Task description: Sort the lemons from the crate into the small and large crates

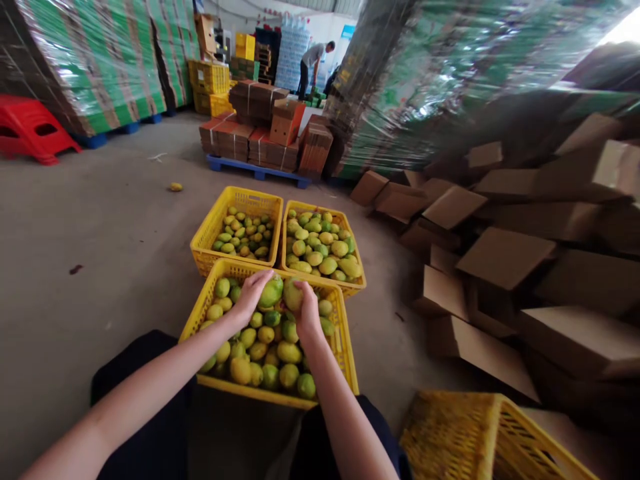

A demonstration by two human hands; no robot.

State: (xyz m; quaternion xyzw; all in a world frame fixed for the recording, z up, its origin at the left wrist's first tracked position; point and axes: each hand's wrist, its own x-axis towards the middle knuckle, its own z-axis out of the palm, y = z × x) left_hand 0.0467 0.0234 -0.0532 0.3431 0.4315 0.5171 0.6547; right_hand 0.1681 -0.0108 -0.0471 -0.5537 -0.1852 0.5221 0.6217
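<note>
Above the near yellow crate (200, 313), my left hand (253, 293) is closed around a green lemon (271, 292). My right hand (307, 308) grips a paler yellow-green lemon (292, 294), close beside the first one. Beneath both hands, the near crate holds many loose green and yellow lemons (289, 352). Two more yellow crates touch or nearly touch its far side. The left one (200, 241) has smaller lemons low inside it, while the right one (361, 267) is fuller, with larger lemons.
Cardboard boxes (505, 257) are heaped on the right. An upturned-looking yellow crate (450, 433) sits at the lower right. Flattened cartons lie on a blue pallet (260, 170) ahead. One lemon (175, 187) lies on the floor. A red stool (35, 130) stands left; a person (313, 63) bends over far back.
</note>
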